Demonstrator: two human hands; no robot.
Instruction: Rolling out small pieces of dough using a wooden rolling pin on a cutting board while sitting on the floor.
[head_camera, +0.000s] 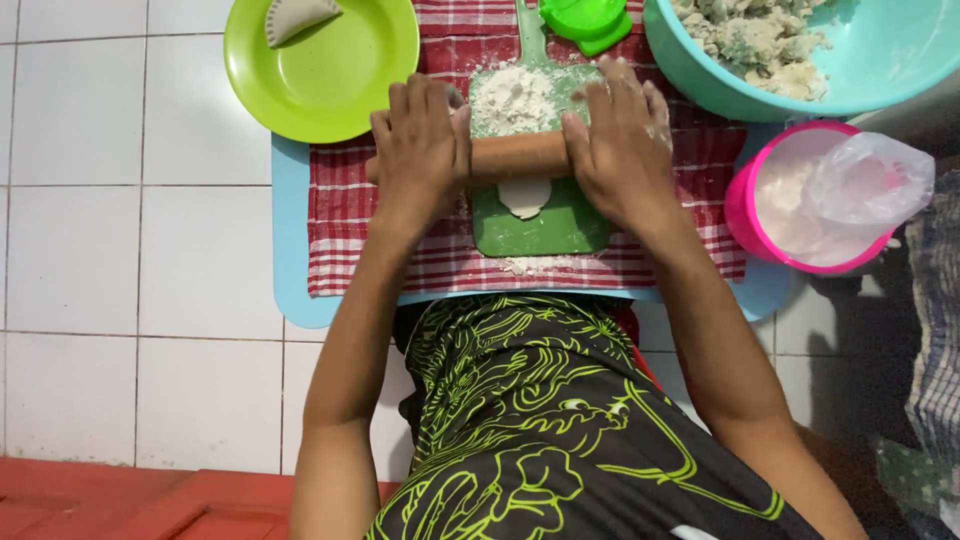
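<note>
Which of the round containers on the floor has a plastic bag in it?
The pink tub at the right, beside the right hand. The teal bowl holds crumbly dough, and the lime-green plate holds one folded pastry.

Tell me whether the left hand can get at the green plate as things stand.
Probably yes. The left hand rests on the rolling pin, and the green plate lies just beyond it with nothing between; only a folded dumpling sits on it.
</note>
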